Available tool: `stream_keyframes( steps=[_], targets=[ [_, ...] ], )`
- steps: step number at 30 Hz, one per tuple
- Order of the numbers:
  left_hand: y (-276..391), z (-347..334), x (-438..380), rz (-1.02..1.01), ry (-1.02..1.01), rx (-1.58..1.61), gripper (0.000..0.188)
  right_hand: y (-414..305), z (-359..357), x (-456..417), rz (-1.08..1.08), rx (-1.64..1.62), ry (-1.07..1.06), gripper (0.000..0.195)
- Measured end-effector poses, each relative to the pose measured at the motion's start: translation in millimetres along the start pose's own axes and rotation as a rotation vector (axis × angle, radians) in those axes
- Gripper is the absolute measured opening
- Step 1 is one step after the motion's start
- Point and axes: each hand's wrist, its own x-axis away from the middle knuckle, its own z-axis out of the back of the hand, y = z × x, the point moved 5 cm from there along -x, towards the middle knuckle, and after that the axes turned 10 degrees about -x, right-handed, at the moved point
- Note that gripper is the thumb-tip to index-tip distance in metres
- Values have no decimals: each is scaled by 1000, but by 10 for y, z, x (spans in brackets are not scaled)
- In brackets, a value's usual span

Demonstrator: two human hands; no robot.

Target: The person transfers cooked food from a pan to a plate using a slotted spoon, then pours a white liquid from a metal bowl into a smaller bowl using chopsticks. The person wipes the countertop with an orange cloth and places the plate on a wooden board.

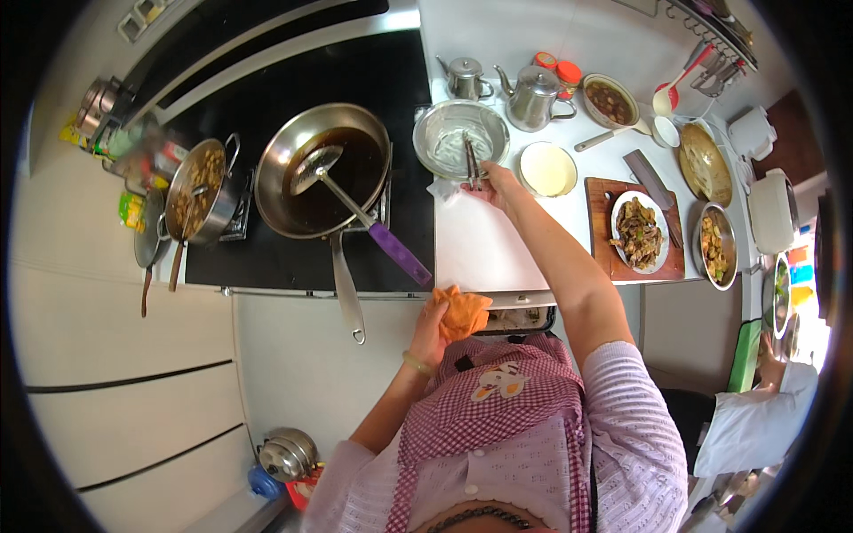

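Observation:
A crumpled orange cloth [461, 313] is in my left hand [432, 333], in front of the counter edge. My right hand [492, 186] reaches over the counter and grips the near rim of a metal bowl [426, 146]. White paste coats the inside of this bowl. Dark chopsticks [471, 156] lean over its rim against my fingers, and a scrap of clear plastic [445, 191] pokes out beneath it. Right of that hand stands a pale cream bowl [548, 170]. To the left, a wok [266, 180] of dark liquid holds a skimmer with a purple handle [398, 253].
A pot of food [223, 213] sits on the left burner. Two metal kettles [534, 100] stand behind the bowl. On a wooden board [600, 226] are a plate of cooked food [640, 233] and a cleaver [648, 178]. Another person's arm [770, 366] shows at far right.

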Motion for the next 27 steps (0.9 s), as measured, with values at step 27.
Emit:
stream_keyframes(
  steps=[27],
  targets=[
    [-399, -364, -322, 82, 18, -44, 37, -2630, 2377, 2115, 504, -39, 459, 19]
  ],
)
